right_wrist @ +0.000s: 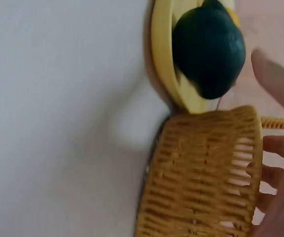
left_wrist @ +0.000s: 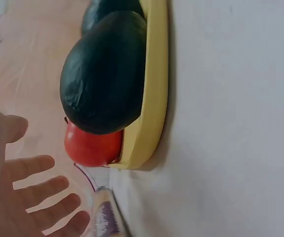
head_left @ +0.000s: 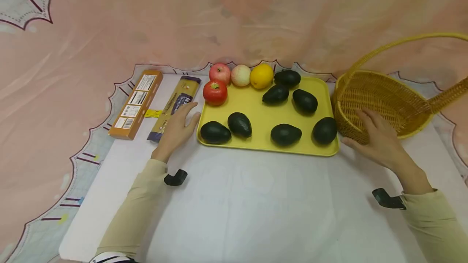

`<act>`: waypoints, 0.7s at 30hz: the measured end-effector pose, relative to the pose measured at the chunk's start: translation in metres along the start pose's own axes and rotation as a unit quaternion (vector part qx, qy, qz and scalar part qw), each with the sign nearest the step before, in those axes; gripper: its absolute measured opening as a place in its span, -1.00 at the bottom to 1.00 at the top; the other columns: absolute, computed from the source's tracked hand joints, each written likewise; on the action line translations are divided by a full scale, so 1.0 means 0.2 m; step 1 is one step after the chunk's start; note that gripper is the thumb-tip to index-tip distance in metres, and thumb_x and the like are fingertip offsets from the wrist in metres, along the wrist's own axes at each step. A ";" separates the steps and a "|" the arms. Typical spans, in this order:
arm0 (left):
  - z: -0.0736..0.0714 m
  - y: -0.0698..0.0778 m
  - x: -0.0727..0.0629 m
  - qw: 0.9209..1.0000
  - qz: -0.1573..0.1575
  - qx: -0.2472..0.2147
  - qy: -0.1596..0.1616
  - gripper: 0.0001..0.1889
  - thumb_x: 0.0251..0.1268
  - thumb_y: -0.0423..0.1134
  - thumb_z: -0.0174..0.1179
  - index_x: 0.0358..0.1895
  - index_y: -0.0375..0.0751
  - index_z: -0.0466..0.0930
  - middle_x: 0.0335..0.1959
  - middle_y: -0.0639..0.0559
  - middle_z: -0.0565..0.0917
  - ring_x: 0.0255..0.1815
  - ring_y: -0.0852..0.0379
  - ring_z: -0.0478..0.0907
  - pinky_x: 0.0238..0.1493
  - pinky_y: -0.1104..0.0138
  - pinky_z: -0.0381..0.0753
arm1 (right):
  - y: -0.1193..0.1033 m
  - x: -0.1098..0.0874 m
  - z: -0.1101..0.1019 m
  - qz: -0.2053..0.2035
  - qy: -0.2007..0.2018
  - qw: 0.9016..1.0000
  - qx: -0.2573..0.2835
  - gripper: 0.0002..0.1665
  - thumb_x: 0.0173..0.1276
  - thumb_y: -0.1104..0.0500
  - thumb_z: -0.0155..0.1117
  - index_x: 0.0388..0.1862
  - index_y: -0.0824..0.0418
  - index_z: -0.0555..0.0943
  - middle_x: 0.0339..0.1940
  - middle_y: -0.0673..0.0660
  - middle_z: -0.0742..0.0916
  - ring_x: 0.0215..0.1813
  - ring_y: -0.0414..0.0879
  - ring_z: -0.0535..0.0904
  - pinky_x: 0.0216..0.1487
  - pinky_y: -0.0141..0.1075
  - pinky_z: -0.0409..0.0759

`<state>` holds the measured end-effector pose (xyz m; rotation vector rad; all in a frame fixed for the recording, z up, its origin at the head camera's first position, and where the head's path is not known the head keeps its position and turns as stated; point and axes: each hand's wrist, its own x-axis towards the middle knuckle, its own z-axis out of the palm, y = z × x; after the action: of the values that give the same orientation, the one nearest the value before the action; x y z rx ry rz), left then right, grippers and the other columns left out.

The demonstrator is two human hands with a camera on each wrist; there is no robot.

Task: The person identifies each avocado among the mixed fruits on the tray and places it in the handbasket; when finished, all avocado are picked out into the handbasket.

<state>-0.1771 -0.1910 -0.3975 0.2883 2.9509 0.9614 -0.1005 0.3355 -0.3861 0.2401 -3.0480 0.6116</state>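
My left hand (head_left: 177,129) is spread above the white table, between a gold-and-purple packet (head_left: 175,108) and a yellow tray (head_left: 268,148). Its fingers hold nothing in the left wrist view. My right hand (head_left: 384,143) hovers at the near rim of a wicker basket (head_left: 351,123), fingers extended over the rim and thumb apart, toward the tray's right corner. Whether those fingers touch the wicker I cannot tell. Nearest to the right thumb lies a dark avocado (head_left: 324,130). Another avocado (head_left: 215,132) rests at the tray's left front corner, near my left hand.
Several more avocados (head_left: 286,134) lie on the tray. Along its back left are a red tomato-like fruit (head_left: 215,92), a pink apple (head_left: 220,73), a pale round fruit (head_left: 241,76) and a yellow fruit (head_left: 261,76). An orange-brown box (head_left: 136,104) lies at left. The basket's handle (head_left: 395,48) arches high.
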 end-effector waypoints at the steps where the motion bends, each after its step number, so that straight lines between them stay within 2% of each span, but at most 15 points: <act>1: 0.01 -0.01 -0.01 1.000 -0.007 -0.020 0.003 -0.41 0.42 0.15 -0.13 0.42 -0.01 0.21 0.44 -0.07 0.23 0.45 -0.11 0.15 0.38 -0.04 0.19 | -0.01 0.00 0.01 -0.006 0.020 1.000 0.010 0.06 0.19 -0.16 0.31 0.51 0.18 0.02 0.45 0.41 0.15 0.40 0.48 0.03 0.23 0.44 -0.08; 4: 0.04 -0.03 -0.03 0.998 -0.025 -0.064 0.011 -0.43 0.43 0.09 -0.09 0.41 -0.05 0.22 0.41 -0.10 0.28 0.40 -0.12 0.25 0.28 0.01 0.36 | -0.05 -0.01 0.03 -0.023 0.086 0.995 0.042 -0.09 0.19 -0.06 0.36 0.42 0.21 0.21 0.36 0.40 0.30 0.33 0.43 0.17 0.22 0.38 0.04; 7: 0.07 -0.05 -0.05 0.995 -0.036 -0.096 0.018 -0.49 0.45 -0.04 -0.08 0.40 -0.09 0.23 0.39 -0.15 0.29 0.36 -0.14 0.29 0.23 0.01 0.42 | -0.10 -0.03 0.05 -0.044 0.148 0.985 0.083 -0.27 0.18 0.10 0.38 0.30 0.29 0.36 0.24 0.38 0.43 0.25 0.35 0.30 0.19 0.24 0.18; 10: 0.11 -0.06 -0.07 0.992 -0.046 -0.119 0.021 -0.52 0.46 -0.13 -0.08 0.40 -0.10 0.24 0.39 -0.17 0.30 0.35 -0.14 0.32 0.23 0.00 0.42 | -0.15 -0.05 0.09 -0.065 0.185 0.974 0.112 -0.39 0.16 0.27 0.37 0.20 0.36 0.42 0.10 0.36 0.51 0.14 0.23 0.40 0.20 -0.15 0.28; 12: 0.13 -0.07 -0.07 0.990 -0.048 -0.134 0.020 -0.52 0.45 -0.17 -0.06 0.39 -0.12 0.25 0.38 -0.18 0.31 0.33 -0.15 0.34 0.23 -0.01 0.41 | -0.18 -0.07 0.12 -0.077 0.193 0.970 0.123 -0.43 0.16 0.33 0.35 0.16 0.39 0.43 0.05 0.33 0.53 0.09 0.15 0.42 0.17 -0.41 0.26; 14: 0.16 -0.07 -0.07 0.988 -0.045 -0.143 0.020 -0.52 0.45 -0.19 -0.05 0.38 -0.15 0.26 0.37 -0.18 0.32 0.30 -0.15 0.38 0.22 0.00 0.42 | -0.21 -0.08 0.16 -0.080 0.191 0.970 0.128 -0.44 0.17 0.34 0.33 0.16 0.39 0.43 0.03 0.31 0.54 0.06 0.11 0.44 0.10 -0.56 0.23; 16: 0.18 -0.08 -0.06 0.987 -0.040 -0.152 0.019 -0.53 0.45 -0.20 -0.05 0.38 -0.16 0.26 0.36 -0.16 0.34 0.27 -0.14 0.41 0.21 0.02 0.43 | -0.23 -0.08 0.19 -0.068 0.181 0.972 0.134 -0.45 0.21 0.30 0.31 0.17 0.39 0.42 0.05 0.30 0.53 0.08 0.11 0.45 0.10 -0.49 0.30; 19: 0.20 -0.10 -0.06 0.986 -0.031 -0.159 0.027 -0.54 0.46 -0.20 -0.06 0.38 -0.16 0.27 0.34 -0.13 0.38 0.22 -0.12 0.45 0.18 0.06 0.44 | -0.24 -0.08 0.24 -0.027 0.148 0.976 0.157 -0.38 0.30 0.19 0.25 0.28 0.37 0.33 0.13 0.33 0.47 0.14 0.17 0.43 0.07 -0.19 0.44; 21: 0.22 -0.12 -0.05 0.987 -0.026 -0.156 0.034 -0.54 0.47 -0.18 -0.07 0.38 -0.13 0.27 0.32 -0.10 0.41 0.19 -0.09 0.46 0.15 0.12 0.44 | -0.24 -0.08 0.27 0.007 0.120 0.977 0.173 -0.29 0.35 0.10 0.21 0.37 0.35 0.22 0.21 0.37 0.41 0.18 0.23 0.39 0.03 0.01 0.46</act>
<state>-0.1671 -0.1865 -0.4468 0.1707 2.7892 1.4264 -0.0768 0.2730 -0.4181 0.1376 -2.6984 1.0859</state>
